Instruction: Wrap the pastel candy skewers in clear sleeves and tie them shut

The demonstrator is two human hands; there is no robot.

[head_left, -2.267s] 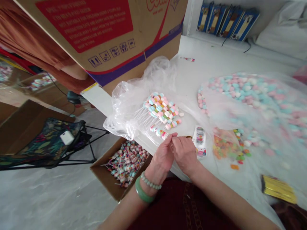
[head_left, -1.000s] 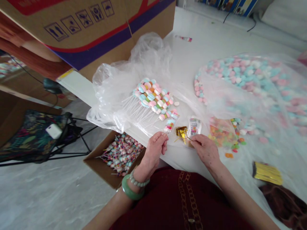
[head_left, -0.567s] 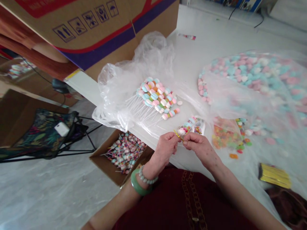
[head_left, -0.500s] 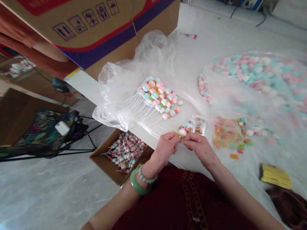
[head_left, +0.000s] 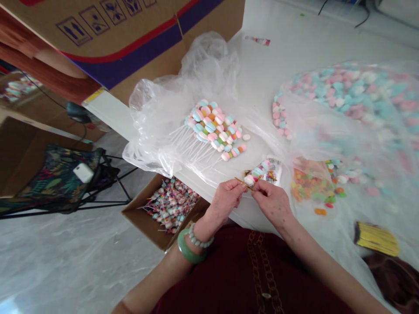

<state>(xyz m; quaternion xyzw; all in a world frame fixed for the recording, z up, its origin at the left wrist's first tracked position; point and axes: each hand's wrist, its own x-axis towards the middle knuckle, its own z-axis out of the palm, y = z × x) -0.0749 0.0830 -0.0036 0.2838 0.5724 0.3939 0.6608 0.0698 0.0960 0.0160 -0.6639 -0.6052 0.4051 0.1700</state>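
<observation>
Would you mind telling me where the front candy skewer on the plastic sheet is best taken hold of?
Pinch the front candy skewer by its bare white stick, coming from the lower left. The sticks fan apart on that side, while the candy ends crowd together, leaving little room there.

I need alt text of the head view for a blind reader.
The left hand and right hand hold a gold twist tie at a small clear bag of marshmallow candy. More candy sticks lie on plastic nearby, above a cardboard box of sticks.
</observation>
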